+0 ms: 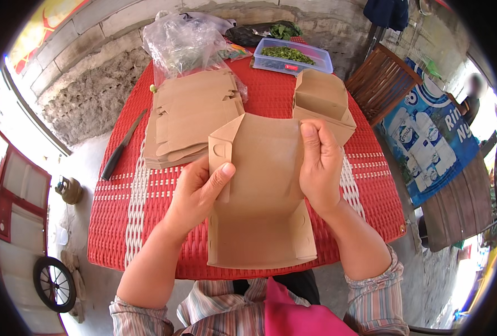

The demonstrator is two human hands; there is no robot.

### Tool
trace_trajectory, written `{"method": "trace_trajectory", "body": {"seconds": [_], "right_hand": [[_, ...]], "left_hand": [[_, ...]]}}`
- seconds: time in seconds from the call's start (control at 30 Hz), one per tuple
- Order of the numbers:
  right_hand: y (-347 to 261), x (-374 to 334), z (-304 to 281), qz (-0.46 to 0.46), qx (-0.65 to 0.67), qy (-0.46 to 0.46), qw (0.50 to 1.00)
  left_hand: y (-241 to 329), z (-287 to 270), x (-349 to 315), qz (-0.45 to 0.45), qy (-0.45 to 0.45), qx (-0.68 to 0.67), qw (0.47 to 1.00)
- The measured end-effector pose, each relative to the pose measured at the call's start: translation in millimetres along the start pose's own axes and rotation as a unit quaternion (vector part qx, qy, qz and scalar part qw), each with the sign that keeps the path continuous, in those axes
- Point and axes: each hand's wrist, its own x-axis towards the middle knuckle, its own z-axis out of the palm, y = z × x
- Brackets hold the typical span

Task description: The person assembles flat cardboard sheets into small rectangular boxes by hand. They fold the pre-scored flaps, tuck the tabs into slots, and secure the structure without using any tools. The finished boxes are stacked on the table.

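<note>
At opposite carton [262, 162] edges, left hand [195, 193] and right hand [322, 173] grip.

Large white lettering shows on the blue banner [428, 147] at the right, with smaller dark lettering on the packs [426, 137] pictured across it (slanted, like the banner itself). The plastic container [268, 63] bears a small red label [291, 68], its marks too tiny to read.

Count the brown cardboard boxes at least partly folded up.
2: the held box between left hand and right hand; the open box beyond, rightward, on the red woven tabletop. Others may be hidden.
</note>
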Motion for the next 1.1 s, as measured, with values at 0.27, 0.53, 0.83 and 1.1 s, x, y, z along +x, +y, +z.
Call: {"method": "trace_trajectory", "body": {"seconds": [0.27, 0.53, 0.83, 1.1], "right_hand": [[40, 29, -13, -0.04, -0.077, -0.004, 0.996], [84, 36, -27, -0.111, -0.392, -0.049, 0.912], [33, 5, 6, 0.135, 0.188, -0.275, 0.933], [24, 11, 3, 0.125, 0.26, -0.03, 0.957]], "left_hand": [[-4, -9, 11, -0.018, 0.081, 0.227, 0.97], [-19, -41, 25, -0.047, 0.129, 0.152, 0.979], [-9, -24, 22, -0.061, 0.133, -0.09, 0.985], [-10, -26, 11, -0.053, -0.066, -0.258, 0.962]]}}
